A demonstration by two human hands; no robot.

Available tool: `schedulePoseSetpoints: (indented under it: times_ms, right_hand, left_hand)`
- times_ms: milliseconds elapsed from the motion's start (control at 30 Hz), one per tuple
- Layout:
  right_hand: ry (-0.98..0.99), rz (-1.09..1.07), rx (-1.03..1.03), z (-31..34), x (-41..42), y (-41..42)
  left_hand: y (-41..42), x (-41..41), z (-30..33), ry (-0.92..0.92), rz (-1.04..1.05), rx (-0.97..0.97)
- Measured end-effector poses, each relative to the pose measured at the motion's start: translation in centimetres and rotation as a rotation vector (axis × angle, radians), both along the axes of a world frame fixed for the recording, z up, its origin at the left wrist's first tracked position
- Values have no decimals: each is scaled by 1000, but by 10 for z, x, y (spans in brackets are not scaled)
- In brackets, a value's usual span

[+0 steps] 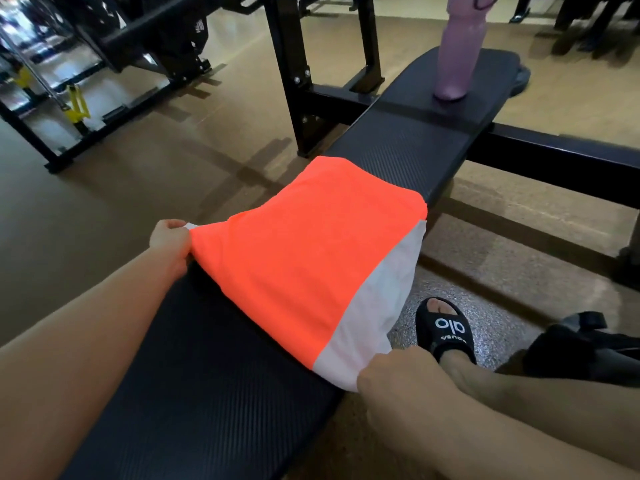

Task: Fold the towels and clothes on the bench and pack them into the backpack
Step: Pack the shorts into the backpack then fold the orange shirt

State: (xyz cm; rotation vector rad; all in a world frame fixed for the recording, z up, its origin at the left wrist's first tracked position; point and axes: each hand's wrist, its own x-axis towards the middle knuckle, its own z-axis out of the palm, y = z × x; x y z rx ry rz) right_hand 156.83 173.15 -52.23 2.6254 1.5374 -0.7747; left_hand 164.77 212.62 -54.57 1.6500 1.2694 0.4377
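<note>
- Head view: the orange garment (298, 251) lies across the black padded bench (194, 393), spread flat, its long axis running from the near right edge of the pad up toward the far end, roughly along the bench.
- Its far edge sits folded and rounded on the pad; its near edge is pulled taut between the two hands, so the cloth fans wider toward the person.
- The cloth is bright neon orange on top, smooth with few wrinkles. A pale grey-white panel (377, 313) runs down its right side and hangs a little over the bench's right edge.
- The left hand (170, 242) pinches the near left corner of the garment, fingers curled tight over the hem, at the bench's left edge.
- The right hand (398, 379) grips the near right corner, on the pale panel, fingers folded under so only the knuckles and the back of the hand show; the corner is lifted just off the pad.
- Farther along the bench a lilac water bottle (457, 60) stands upright on the pad, well apart from the garment.
- On the speckled floor to the right of the bench rests a foot in a black slide sandal (446, 334) with white lettering.
- Just beside it, at the right margin, is a dark bag (581, 351), only partly in view.
- Black gym frames (325, 74) stand behind the bench on the tan floor.
</note>
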Motion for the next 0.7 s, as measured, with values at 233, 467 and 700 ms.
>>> schedulePoseSetpoints:
  times_ms: [233, 467, 700]
  right_hand:
    - [-48, 5, -40, 3, 5, 7]
    - [-32, 17, -110, 6, 6, 9]
    - [89, -33, -178, 27, 26, 12]
  left_hand:
    - [-16, -13, 24, 262, -219, -24]
    - [-17, -31, 14, 187, -202, 253]
    - [-22, -33, 22, 299, -256, 224]
